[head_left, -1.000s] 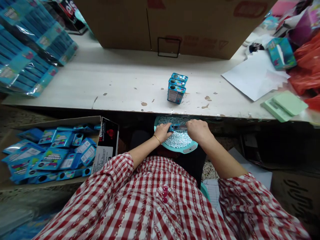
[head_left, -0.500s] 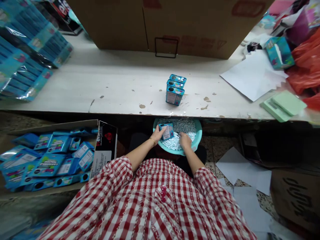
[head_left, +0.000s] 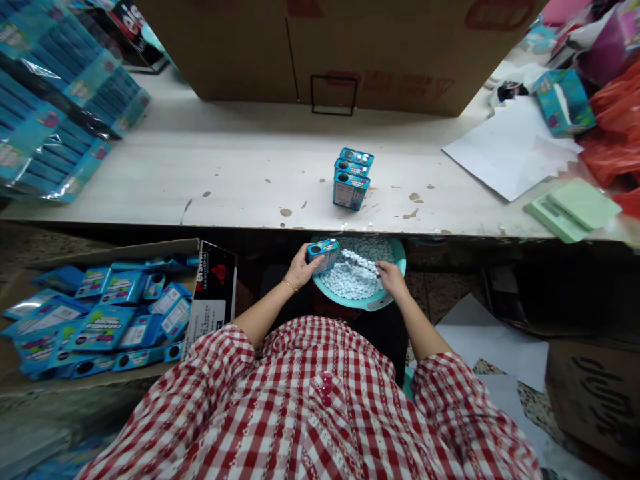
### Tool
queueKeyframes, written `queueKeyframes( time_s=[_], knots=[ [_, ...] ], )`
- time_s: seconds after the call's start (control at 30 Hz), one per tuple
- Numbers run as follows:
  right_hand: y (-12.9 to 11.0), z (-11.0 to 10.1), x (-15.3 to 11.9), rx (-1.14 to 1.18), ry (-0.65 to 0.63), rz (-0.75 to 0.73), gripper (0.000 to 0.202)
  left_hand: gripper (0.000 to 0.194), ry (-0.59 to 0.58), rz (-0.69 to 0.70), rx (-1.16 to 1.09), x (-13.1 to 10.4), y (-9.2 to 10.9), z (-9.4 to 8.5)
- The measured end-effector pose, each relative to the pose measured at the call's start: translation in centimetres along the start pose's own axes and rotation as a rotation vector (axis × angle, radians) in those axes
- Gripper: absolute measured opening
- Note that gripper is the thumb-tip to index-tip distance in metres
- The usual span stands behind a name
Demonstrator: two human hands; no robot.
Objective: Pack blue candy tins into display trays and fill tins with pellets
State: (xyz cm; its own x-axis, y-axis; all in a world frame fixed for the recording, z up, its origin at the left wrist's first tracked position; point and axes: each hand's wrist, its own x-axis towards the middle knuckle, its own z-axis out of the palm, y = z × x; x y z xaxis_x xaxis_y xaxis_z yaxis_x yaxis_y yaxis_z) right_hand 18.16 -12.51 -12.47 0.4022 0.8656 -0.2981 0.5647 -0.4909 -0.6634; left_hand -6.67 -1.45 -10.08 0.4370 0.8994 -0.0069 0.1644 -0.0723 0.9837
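My left hand (head_left: 301,268) is closed around a small blue candy box (head_left: 325,251), whose top with a dark round hole faces up, over the left rim of a turquoise basin (head_left: 347,299). Small white pellets (head_left: 347,283) fill much of the basin. Above them, my right hand (head_left: 391,278) grips the end of a narrow scoop (head_left: 363,261) heaped with pellets. The scoop's far end points at the box and is close to its right side; most of its body is hidden under the load. Several similar blue boxes (head_left: 349,191) stand in a row on the white table.
A carton (head_left: 120,250) of loose blue boxes lies at left. Wrapped packs (head_left: 75,133) of blue boxes are at the table's left end. A large cardboard box (head_left: 370,47) stands at the back. Paper sheets (head_left: 505,150) and a green scale (head_left: 573,210) lie at right.
My right hand has come up out of the pellets and moved right, bringing up a loaded scoop. My left hand has shifted slightly left and turned the box so its holed top shows.
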Motion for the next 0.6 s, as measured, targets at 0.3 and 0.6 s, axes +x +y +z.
queueKeyframes(
  time_s=[0.3,0.6],
  knots=[
    [-6.3,-7.3,-2.2,-0.194,-0.116,-0.162,0.031,0.037,-0.142,0.164,0.375,0.6,0.2,2.4],
    [-16.8,-8.1,-4.4,-0.951,-0.235,-0.168,0.035,0.035,-0.229,0.232,0.556,0.6,0.5,3.9]
  ],
)
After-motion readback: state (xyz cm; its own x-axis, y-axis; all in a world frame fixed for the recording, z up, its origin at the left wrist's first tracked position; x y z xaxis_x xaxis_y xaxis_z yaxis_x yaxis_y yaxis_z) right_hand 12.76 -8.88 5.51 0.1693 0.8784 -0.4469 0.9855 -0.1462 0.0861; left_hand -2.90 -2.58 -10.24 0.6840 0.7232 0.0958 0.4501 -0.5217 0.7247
